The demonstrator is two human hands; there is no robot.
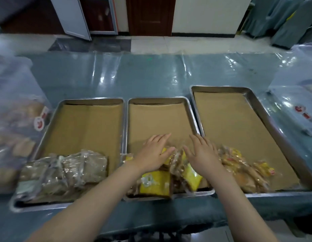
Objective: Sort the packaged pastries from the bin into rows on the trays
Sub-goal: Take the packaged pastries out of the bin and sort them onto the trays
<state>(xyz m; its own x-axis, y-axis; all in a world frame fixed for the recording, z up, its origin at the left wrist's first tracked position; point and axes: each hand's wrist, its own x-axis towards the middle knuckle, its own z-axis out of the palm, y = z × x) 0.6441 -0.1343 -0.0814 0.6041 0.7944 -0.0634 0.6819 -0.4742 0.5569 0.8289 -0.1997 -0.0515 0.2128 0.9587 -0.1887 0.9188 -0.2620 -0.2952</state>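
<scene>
Here my left hand (pixel 154 151) and right hand (pixel 202 152) lay flat, fingers straight, gripping nothing, on yellow pastry packs (pixel 156 183) at the middle tray (pixel 190 116)'s near end; I judged squaring that row came next.

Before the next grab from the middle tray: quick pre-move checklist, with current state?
1. Both hands free: ok. Left hand and right hand lie flat with straight fingers over the packs and grip nothing.
2. Middle tray has room: ok. The paper liner is bare beyond the hands.
3. Yellow pastry packs lined up in a row: not ok. They overlap in a loose pile at the near edge.
4. Left tray row: ok. The grey-brown packs sit side by side at the near end.
5. Right tray packs: cannot tell, blurred.
</scene>
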